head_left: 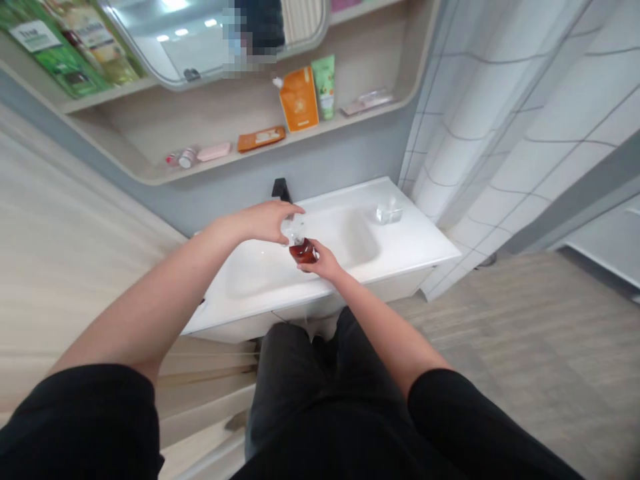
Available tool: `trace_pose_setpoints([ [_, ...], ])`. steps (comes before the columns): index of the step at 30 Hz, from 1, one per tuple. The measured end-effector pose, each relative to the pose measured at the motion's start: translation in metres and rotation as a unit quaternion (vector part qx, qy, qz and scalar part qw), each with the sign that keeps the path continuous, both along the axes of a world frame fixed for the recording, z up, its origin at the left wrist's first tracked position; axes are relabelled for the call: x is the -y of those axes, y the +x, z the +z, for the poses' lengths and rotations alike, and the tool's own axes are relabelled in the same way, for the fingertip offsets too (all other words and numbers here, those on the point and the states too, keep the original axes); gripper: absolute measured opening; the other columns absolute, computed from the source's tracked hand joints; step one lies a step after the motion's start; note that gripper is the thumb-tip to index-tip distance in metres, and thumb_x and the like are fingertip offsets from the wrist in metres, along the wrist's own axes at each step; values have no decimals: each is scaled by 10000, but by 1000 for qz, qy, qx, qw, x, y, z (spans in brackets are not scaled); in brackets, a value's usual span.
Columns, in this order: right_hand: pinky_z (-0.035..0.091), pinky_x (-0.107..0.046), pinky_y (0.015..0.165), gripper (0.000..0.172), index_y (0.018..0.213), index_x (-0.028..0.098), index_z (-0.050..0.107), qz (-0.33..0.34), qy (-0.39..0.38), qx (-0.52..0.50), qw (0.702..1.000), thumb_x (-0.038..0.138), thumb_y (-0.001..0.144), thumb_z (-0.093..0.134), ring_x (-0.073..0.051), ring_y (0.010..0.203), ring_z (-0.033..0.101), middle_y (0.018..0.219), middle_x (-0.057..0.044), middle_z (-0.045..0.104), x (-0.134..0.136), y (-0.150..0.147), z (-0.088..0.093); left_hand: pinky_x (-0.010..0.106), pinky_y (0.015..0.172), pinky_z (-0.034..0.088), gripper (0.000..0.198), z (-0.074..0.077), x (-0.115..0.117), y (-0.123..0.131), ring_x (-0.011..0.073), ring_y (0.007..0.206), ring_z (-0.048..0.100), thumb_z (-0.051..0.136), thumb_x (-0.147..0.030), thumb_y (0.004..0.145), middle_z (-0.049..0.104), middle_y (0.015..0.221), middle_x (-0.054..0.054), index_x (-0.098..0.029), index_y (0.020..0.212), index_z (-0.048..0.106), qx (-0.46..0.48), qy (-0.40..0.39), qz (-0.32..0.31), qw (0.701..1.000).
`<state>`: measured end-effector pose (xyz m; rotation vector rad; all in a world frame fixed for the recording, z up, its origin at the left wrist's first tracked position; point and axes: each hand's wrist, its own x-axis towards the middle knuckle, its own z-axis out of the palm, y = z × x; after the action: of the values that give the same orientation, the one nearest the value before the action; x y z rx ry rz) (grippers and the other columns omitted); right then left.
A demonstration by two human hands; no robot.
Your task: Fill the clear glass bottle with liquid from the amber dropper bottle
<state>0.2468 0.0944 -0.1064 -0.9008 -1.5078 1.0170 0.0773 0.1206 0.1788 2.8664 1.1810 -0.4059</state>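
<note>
Deep amber gloss on the bottle (301,253), see-through and smooth, glass or plastic, no telling which! Right above it, the clear piece (296,229) shines, transparent too. Around them gleams the washbasin (415,237), hard, white and slick, while the tap (281,189) looks dark and matt. Up top, the mirror (195,47) throws back lights, glassy smooth; the orange pouch (299,100) looks like plastic film. Black sleeves (95,420): dull cloth! And that floor (530,340) wears a matt, wood-like grain.
</note>
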Motion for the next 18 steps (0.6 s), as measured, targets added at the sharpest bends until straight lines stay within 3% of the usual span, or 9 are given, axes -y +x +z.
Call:
trace_pose_setpoints([
  [18,560,-482,1154,958,1533,229,661,-1,-6,-13,1000,510,688,1011,-356,1273,743,1424,-106,782,4,0,5,410,1262,479,1034,9,-4,15,350,1497,622,838,-453,812,642,1666,111,-269,1755,455,-47,-3,-15,999],
])
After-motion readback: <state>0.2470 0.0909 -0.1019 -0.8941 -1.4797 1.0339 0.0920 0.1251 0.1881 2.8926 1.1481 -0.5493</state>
